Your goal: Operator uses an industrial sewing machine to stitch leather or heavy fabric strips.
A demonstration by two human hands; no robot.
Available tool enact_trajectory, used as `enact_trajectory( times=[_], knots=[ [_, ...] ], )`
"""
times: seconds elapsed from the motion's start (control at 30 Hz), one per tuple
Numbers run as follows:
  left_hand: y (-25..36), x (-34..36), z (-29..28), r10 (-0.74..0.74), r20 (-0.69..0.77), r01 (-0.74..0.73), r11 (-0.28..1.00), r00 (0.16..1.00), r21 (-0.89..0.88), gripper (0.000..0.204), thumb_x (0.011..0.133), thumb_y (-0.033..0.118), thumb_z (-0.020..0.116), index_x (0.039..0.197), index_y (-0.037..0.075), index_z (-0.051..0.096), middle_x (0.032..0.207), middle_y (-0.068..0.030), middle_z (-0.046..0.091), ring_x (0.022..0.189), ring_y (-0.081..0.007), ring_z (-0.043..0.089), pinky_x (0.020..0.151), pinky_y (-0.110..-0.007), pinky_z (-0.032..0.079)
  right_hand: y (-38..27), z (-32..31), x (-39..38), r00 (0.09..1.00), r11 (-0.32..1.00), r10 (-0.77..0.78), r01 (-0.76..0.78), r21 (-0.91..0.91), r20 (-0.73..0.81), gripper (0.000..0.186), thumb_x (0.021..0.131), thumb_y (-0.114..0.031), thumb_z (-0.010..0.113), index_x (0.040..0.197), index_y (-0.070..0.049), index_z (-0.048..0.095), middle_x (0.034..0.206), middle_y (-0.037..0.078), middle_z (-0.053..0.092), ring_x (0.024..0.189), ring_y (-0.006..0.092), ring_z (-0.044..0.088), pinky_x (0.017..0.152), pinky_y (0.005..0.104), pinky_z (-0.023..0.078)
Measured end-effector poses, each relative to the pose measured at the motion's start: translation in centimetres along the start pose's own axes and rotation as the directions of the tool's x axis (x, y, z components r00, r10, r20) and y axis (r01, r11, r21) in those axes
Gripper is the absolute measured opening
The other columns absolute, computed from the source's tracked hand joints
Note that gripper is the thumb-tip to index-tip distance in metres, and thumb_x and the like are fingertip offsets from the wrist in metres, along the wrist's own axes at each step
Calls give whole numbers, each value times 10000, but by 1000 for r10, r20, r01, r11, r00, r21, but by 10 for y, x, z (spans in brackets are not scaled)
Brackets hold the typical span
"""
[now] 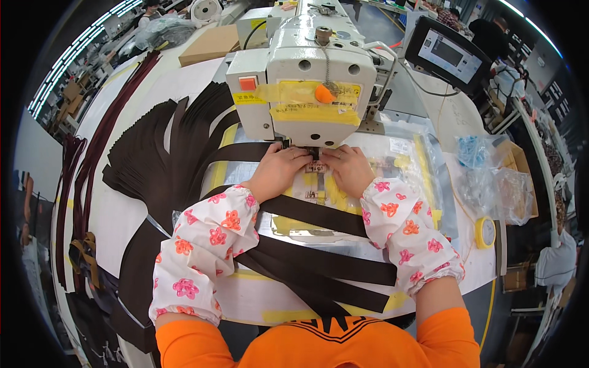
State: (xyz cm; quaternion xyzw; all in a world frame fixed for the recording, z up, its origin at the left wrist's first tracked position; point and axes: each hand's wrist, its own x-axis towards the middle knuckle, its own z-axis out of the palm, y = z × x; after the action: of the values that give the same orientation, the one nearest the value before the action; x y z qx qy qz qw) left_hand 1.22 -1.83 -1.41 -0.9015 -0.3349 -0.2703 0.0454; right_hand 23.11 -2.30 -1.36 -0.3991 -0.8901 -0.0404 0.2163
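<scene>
A white industrial sewing machine [319, 58] stands in front of me, its needle area between my fingertips. My left hand [277, 172] is closed on a dark webbing strap [242, 152], which runs in from the left and passes under the fingers. Close beside the needle, my right hand [350, 169] has its fingers bent and pressed together; what they pinch is mostly hidden. Below my wrists, another dark strap [313, 213] lies across the machine bed, and several more straps [325, 262] cross nearer to me. A thick fanned bundle of dark straps [159, 153] spreads out at the left.
Maroon cords [101, 132] hang along the table's left side. A yellow tape roll [485, 233] lies at right, with clear plastic bags [491, 178] beyond it. A screen [448, 54] stands back right, and a cardboard piece [210, 46] back left. Other people are in the background.
</scene>
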Motion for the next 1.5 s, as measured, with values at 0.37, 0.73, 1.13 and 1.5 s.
enact_trajectory(
  times=[0.37,0.73,1.13,1.5],
  knots=[
    [2,6,0,-53,-18,53,998,998,-42,219,807,120,519,995,101,630,956,-58,633,886,-237,591,845,-393,370,0,3,-6,995,995,101,-101,-26,-5,408,749,-44,501,1142,-107,589,1197,23,569,1083,216,499,901,368,383],
    [-48,6,-42,-324,221,333,943,920,-2,272,765,285,631,875,37,651,794,-164,626,770,-360,597,667,-431,468,5,6,-10,984,978,173,-177,113,39,259,732,-87,517,952,-91,654,1104,38,611,1004,243,534,828,379,445],
    [-155,2,-43,-578,-107,567,717,809,406,175,826,237,560,851,74,617,714,-161,628,663,-358,616,585,-452,496,-1,10,-25,950,917,262,-190,350,-169,192,730,-10,504,848,-41,652,983,88,633,860,282,587,783,376,464],
    [-49,17,-52,-231,105,206,956,967,209,134,759,182,573,755,64,635,722,-145,615,711,-327,598,613,-433,466,6,14,-31,945,899,283,-203,389,-162,158,739,-32,511,821,-47,646,970,86,628,863,300,582,744,402,455]
  ],
)
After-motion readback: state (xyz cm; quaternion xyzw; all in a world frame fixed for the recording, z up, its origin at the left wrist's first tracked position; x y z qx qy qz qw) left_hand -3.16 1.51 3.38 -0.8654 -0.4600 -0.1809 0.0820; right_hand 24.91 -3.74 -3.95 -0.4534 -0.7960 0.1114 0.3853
